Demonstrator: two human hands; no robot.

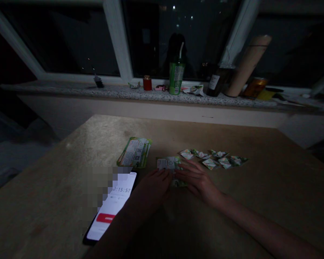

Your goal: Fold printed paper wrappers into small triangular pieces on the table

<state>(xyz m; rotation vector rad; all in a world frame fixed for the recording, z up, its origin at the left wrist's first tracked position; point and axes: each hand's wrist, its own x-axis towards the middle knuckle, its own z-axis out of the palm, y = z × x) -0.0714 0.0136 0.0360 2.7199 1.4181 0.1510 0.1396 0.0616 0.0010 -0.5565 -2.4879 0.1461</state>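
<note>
Flat on the table lies a green-and-white printed sheet [169, 163], partly covered by both hands. My left hand [157, 184] rests on its left side, fingers side by side and slightly bent, thumb hidden. Across its right side lies my right hand [201, 180], fingers stretched out and apart. Beyond the right hand sit several small folded pieces [211, 164] with similar green-and-white print. Further back on the left is another flat printed packet [135, 152]. A phone [116, 198] showing a timer lies beside my left forearm, which covers part of it.
The wooden table [102, 131] meets the wall under a stone windowsill [86, 92]. On the sill stand a green can [176, 77] with a straw, a red jar [147, 83], a dark labelled bottle [215, 84] and a tall tan flask [248, 66]. The lighting is dim.
</note>
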